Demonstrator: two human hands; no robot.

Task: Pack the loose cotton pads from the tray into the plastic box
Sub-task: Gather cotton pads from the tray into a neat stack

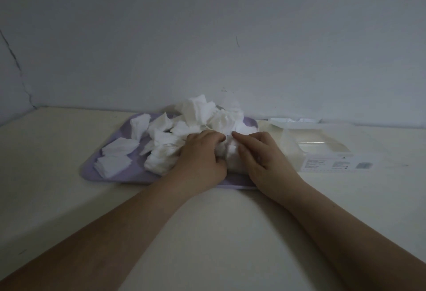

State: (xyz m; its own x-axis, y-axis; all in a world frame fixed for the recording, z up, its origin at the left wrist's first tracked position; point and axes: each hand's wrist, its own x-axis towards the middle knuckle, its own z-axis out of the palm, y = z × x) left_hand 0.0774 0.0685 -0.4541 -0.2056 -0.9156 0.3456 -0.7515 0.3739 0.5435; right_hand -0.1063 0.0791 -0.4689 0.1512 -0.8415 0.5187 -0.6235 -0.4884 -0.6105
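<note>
While both hands close on a clump (pixel 230 150) of cotton pads (pixel 198 110) at the near right of the tray (pixel 92 170), the plastic box (pixel 322 150) stands just beside the tray, to its right.

Step in hand, as judged: gathering a handful for the box. The left hand (pixel 200 154) curls its fingers round the clump from the left and the right hand (pixel 260 154) cups it from the right, fingers bent, so the pads are held between them. Most pads lie loose on the lilac tray, heaped toward its far side, with flat stacks at its near left. The clear box has its lid (pixel 295 121) open at the far side. A pale mass shows at its left end, possibly pads. The next move calls for lifting the clump intact, carrying it right and lowering it through the opening.
</note>
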